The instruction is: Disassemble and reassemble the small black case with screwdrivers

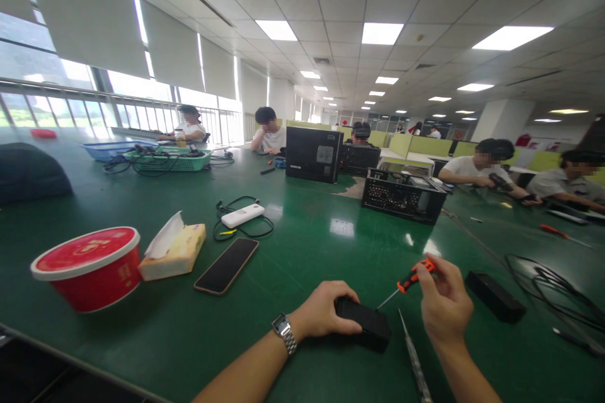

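Observation:
My left hand (pixel 326 312), with a watch on its wrist, grips the left end of a black rectangular block (pixel 366 324) lying on the green table (pixel 302 245). An orange and black screwdriver (pixel 410 276) is held by its handle in my right hand (pixel 445 299). Its thin shaft slants down to the left, and the tip meets the block's top far edge. Between the block and my right wrist lies a slim, clear-handled pointed tool (pixel 413 356). A second black block (pixel 495 296) rests to the right of my right hand.
A phone (pixel 227 266), tissue pack (pixel 174 252) and red tub (pixel 89 264) stand left. Behind are a white power strip (pixel 242 216), a green basket (pixel 172 159) and black computer cases (pixel 312 154). Black cables (pixel 558 286) lie right. Several people sit around the tables.

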A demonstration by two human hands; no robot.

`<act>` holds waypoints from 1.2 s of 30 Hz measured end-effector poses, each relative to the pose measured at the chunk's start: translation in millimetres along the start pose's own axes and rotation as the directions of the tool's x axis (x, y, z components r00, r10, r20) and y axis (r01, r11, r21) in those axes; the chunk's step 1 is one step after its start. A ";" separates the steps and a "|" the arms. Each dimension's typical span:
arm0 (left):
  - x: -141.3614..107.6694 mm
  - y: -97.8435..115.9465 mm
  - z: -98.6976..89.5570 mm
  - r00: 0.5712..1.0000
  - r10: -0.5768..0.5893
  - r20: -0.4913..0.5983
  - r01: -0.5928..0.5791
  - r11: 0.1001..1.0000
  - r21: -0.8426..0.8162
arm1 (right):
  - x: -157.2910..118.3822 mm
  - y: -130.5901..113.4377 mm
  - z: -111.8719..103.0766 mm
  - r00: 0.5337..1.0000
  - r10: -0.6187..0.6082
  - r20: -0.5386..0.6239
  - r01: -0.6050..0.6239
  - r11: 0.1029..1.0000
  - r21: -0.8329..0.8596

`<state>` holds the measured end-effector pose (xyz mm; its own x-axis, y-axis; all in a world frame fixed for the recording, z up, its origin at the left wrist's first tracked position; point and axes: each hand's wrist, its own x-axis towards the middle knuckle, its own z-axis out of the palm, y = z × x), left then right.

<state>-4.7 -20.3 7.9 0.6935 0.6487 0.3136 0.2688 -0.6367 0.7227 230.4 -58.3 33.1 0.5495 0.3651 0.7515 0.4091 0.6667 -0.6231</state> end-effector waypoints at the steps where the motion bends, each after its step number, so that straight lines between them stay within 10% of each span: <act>1: 0.1 0.3 0.0 1.000 0.001 0.001 -0.001 1.000 0.000 | -0.2 -1.0 0.0 1.000 0.024 -0.002 -0.024 1.000 0.005; 7: 0.7 -1.1 0.4 1.000 0.003 0.002 -0.003 1.000 0.001 | -4.0 -8.1 0.3 0.976 0.216 -0.033 -0.215 0.976 0.046; 14: 0.6 -1.6 0.2 1.000 -0.001 0.010 0.001 1.000 0.008 | -3.8 -1.2 2.8 0.995 0.088 -0.042 -0.089 0.996 -0.007; 36: 0.7 0.7 -0.6 1.000 -0.005 0.006 0.005 1.000 0.026 | -8.1 -8.8 0.7 0.971 0.222 0.085 -0.226 0.973 0.047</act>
<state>-4.4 -20.0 9.0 0.6963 0.6490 0.3064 0.2891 -0.6444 0.7079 221.9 -66.6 32.7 0.5623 0.5581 0.6102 0.2395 0.5964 -0.7661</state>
